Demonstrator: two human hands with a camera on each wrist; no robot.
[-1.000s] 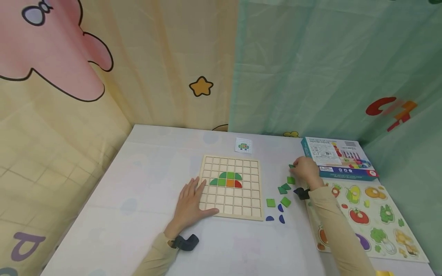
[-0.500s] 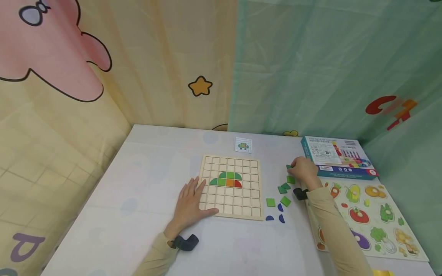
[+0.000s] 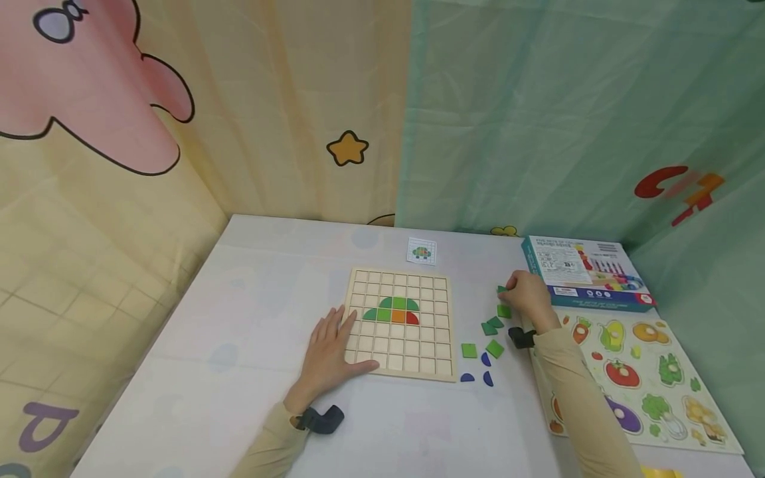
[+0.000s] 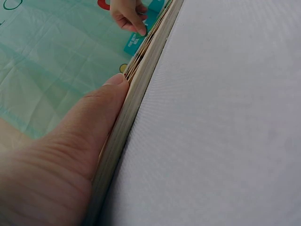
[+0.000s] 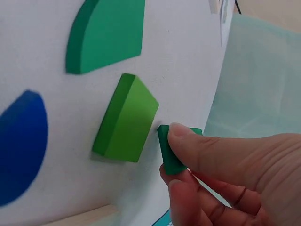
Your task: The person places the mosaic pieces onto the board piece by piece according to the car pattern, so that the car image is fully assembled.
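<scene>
My left hand (image 3: 325,358) lies with straight fingers along the left edge of a wooden grid board (image 3: 397,363), its thumb (image 4: 96,113) against the near side. Green, orange and red tiles fill several cells in the board's middle, forming a dome shape. To the right of the board, my right hand (image 3: 528,295) pinches a dark green tile (image 5: 171,153) between thumb and fingers, close over the table; the thumb hides part of it. Near it lie lime green square tiles (image 3: 469,350), dark green quarter-circle tiles (image 3: 489,328) and blue half-circle tiles (image 3: 488,379).
A small card (image 3: 422,243) with a turtle-like picture on a grid lies behind the board. At the back right is a teal and white toy box (image 3: 562,265). A vegetable puzzle board (image 3: 645,352) lies under the right forearm. Curtains surround the table.
My right hand has shifted very slightly left with the dark green tile in its pinch. The left hand and the grid board have stayed in place.
</scene>
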